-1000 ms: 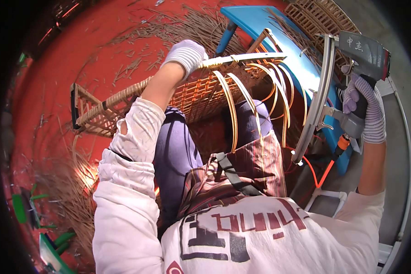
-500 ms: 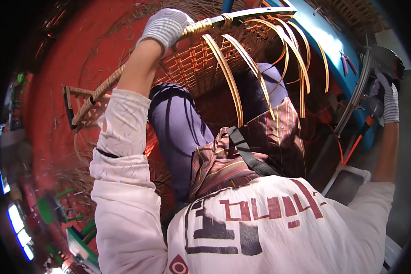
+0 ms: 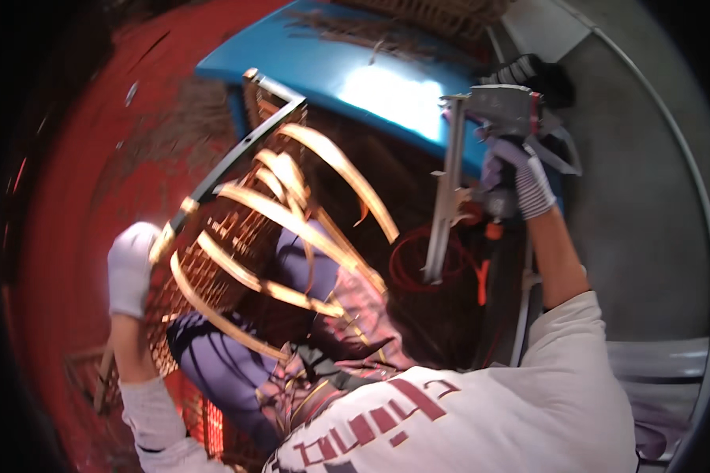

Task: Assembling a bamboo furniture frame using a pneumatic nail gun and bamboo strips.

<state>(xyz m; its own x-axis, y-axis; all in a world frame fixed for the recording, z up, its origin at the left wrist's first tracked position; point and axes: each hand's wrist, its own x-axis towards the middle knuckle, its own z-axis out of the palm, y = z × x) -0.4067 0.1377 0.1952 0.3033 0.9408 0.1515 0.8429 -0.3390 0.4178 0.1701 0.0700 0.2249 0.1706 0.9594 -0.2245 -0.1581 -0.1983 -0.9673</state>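
My left hand (image 3: 132, 264), in a pale striped glove, is closed round the rattan-wrapped part of a dark metal frame (image 3: 241, 154). Woven rattan (image 3: 227, 225) fills the frame, which leans over my knees. Several loose cane strips (image 3: 331, 155) curl from its edge across my lap. At the right, my right hand (image 3: 521, 173), also gloved, wraps the handle of a grey air staple gun (image 3: 498, 109) with a long metal magazine (image 3: 447, 189). The gun is apart from the frame. Its trigger and my right fingertips are partly hidden.
A blue table (image 3: 292, 47) with scraps on it stands beyond the frame. A red coiled hose (image 3: 418, 260) hangs below the gun. Woven work (image 3: 450, 16) lies at the far edge. Cane scraps litter the red floor (image 3: 79, 205) at left.
The view has swung to the right. The staple gun now shows fully in my right hand, raised beside the blue table. My left hand keeps its grip on the frame.
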